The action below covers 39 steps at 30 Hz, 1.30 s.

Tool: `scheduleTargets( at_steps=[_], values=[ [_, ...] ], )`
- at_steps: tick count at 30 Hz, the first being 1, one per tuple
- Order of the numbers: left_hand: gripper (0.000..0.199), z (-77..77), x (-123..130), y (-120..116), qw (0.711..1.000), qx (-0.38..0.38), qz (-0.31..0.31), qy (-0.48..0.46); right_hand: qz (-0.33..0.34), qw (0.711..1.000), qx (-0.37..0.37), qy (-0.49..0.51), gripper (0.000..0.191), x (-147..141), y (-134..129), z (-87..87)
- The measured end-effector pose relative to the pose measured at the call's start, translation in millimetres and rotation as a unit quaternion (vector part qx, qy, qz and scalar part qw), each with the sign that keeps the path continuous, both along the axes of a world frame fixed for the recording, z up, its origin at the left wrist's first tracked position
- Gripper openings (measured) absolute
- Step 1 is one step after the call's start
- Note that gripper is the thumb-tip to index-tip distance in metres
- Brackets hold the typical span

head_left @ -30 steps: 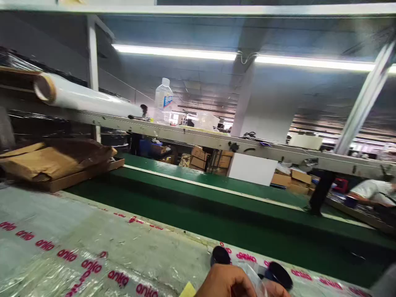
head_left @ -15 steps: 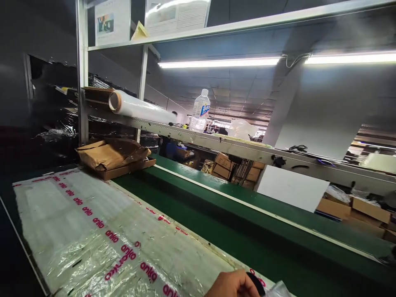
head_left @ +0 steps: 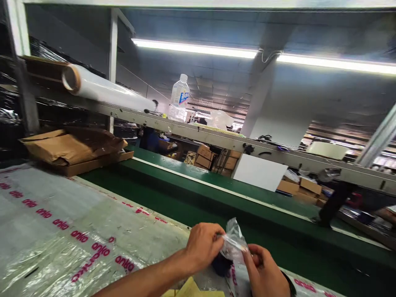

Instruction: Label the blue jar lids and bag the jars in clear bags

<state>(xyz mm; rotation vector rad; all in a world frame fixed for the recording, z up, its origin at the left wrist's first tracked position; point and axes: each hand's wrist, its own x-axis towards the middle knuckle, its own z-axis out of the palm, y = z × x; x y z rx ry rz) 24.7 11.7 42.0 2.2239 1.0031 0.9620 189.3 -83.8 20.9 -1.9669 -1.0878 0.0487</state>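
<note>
A clear plastic bag (head_left: 234, 243) is stretched between both hands at the lower middle, over the near edge of the green belt. My left hand (head_left: 204, 244) pinches its left side, and my right hand (head_left: 264, 268) grips the right side with thumb and fingers. Just below the bag, between the hands, is a dark object (head_left: 221, 265), partly hidden; whether it is inside the bag I cannot tell. Under my left forearm lies something yellow (head_left: 192, 288), cut off by the lower frame edge.
The table (head_left: 102, 222) is covered with film printed in pink. Beyond it runs a green belt (head_left: 185, 194). A cardboard tray with brown paper (head_left: 74, 148) stands at the left. Above, a shelf holds a film roll (head_left: 105, 88) and a bottle (head_left: 180, 99).
The view has swung right. Both hands are now in sight with the clear bag between them; earlier only one hand showed at the bottom edge, beside a dark object and clear plastic.
</note>
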Motion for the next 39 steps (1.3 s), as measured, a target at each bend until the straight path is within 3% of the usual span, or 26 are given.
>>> scheduleTargets(
  at_steps=[2, 5, 12, 16, 22, 29, 34, 39],
  values=[
    [0.022, 4.7, 14, 10, 1.000, -0.008, 0.013, 0.002, -0.018, 0.997, -0.075, -0.031, 0.039, 4, 9, 11.0],
    [0.021, 0.9, 30, 22, 0.999, -0.004, 0.036, 0.010, -0.003, 0.993, -0.112, -0.046, 0.035, 10, 24, 12.6],
    [0.023, -44.2, 31, 34, 0.998, -0.010, 0.042, 0.049, 0.041, 0.974, -0.132, -0.178, 0.020, 8, 36, -27.0],
    [0.019, -60.2, 28, 36, 0.996, -0.012, 0.039, 0.075, 0.059, 0.952, -0.134, -0.270, 0.017, 11, 37, -43.8],
    [0.013, -71.1, 17, 35, 0.995, 0.028, -0.020, 0.097, 0.087, 0.925, -0.096, -0.357, 0.015, 25, 29, -57.6],
    [0.020, -81.2, 2, 33, 0.982, 0.117, -0.100, 0.111, 0.110, 0.900, -0.040, -0.420, 0.020, 30, 14, -75.9],
    [0.019, -81.5, -5, 36, 0.966, 0.177, -0.142, 0.122, 0.155, 0.875, 0.062, -0.455, 0.024, 35, 6, -85.4],
    [0.015, -78.6, -9, 36, 0.953, 0.222, -0.158, 0.129, 0.193, 0.863, 0.090, -0.458, 0.018, 37, 1, -86.8]
  ],
)
